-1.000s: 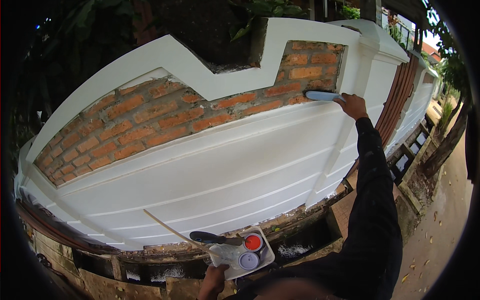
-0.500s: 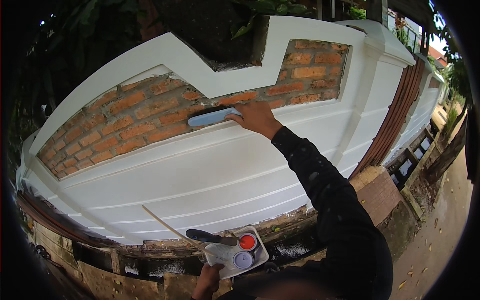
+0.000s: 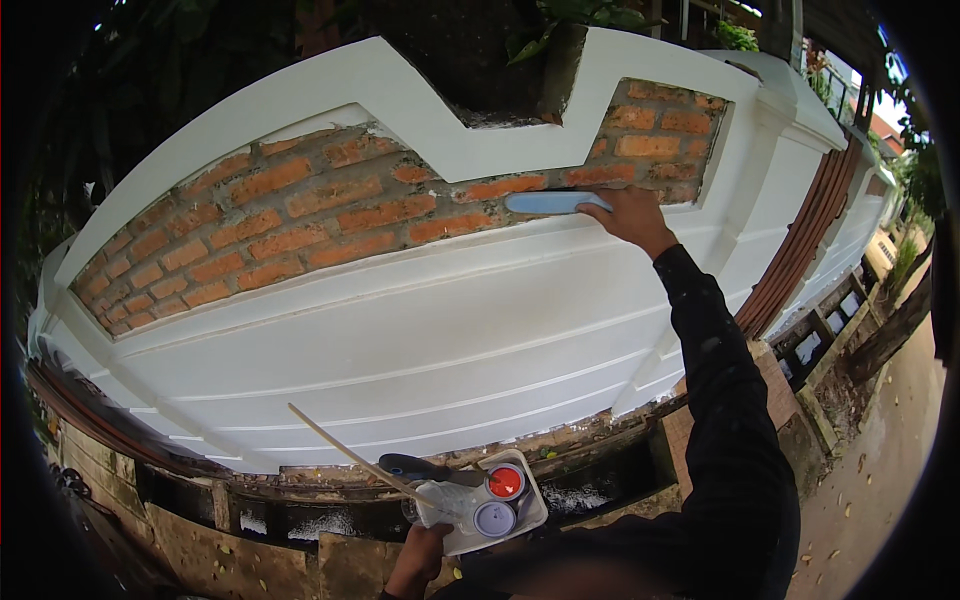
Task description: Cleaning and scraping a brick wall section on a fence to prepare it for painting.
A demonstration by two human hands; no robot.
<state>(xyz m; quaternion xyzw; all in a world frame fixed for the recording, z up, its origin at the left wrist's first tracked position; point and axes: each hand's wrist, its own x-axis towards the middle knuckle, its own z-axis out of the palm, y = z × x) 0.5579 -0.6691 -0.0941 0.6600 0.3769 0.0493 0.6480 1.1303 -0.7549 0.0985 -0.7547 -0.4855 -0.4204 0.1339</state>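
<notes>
Right hand (image 3: 632,217): seen right of centre in the upper half of the frame; its fingers are closed around the right end of the light-blue tool, which is pinched between thumb and fingers.
Light-blue tool (image 3: 545,203): held almost level in the upper centre, its rounded free end pointed to frame left; it is laid along the lower edge of the brick panel (image 3: 360,216), just above the white ledge (image 3: 420,254). How firmly it is pressed cannot be told.
Left hand (image 3: 428,545): placed at the lower centre; the left edge of the white tray (image 3: 541,508) is gripped by it, though the fingers beneath are hidden.
Tray load: an orange-red-filled can (image 3: 505,483) is carried at the upper right of the tray, with a pale lavender-topped can (image 3: 494,519) just below it; whether that top is a lid or paint cannot be told. Clear plastic (image 3: 447,502) is bunched at the left.
Tray's left side: a dark-handled tool (image 3: 415,468) and a thin wooden stick (image 3: 340,446) are extended toward frame left.
Right arm: covered by a black sleeve (image 3: 722,370), speckled with pale spots.
Wall: the brick panel is framed by white wall (image 3: 450,325) across the middle.
Foreground: a dark ditch (image 3: 605,488) is seen along the wall's foot.
</notes>
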